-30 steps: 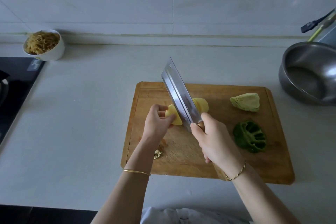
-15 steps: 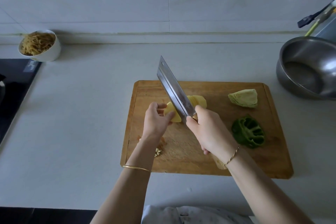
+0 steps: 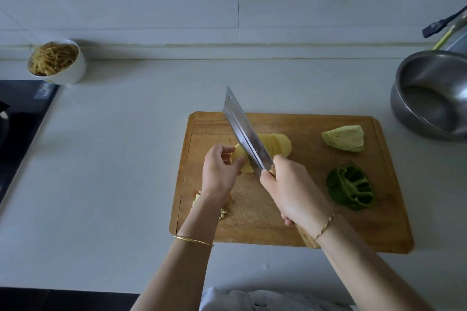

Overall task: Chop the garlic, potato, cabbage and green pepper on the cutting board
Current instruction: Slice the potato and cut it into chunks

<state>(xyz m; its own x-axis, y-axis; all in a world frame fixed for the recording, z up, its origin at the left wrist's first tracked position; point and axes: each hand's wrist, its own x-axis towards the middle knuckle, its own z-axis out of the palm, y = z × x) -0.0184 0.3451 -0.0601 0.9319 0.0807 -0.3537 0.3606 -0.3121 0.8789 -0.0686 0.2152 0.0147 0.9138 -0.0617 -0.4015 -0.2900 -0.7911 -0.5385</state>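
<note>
A peeled yellow potato point(image 3: 276, 144) lies on the wooden cutting board point(image 3: 316, 225), sliced on its right part. My left hand point(image 3: 218, 171) grips the potato's uncut left end with curled fingers. My right hand point(image 3: 290, 189) holds the wooden handle of a cleaver point(image 3: 243, 131), whose blade stands across the potato between the two parts. A cabbage wedge point(image 3: 345, 138) sits at the board's far right. A halved green pepper point(image 3: 351, 188) lies cut side up below it. Chopped garlic point(image 3: 223, 212) shows partly under my left wrist.
A white bowl of shredded food point(image 3: 56, 62) stands at the back left beside a black cooktop point(image 3: 22, 113). A steel pot point(image 3: 432, 94) sits at the right edge, with utensil handles point(image 3: 444, 26) behind it. The grey counter point(image 3: 113, 159) spreads left of the board.
The cleaver has shifted slightly left along the potato, and more slices lie to the right of the blade. My left hand keeps its hold on the shrinking uncut end.
</note>
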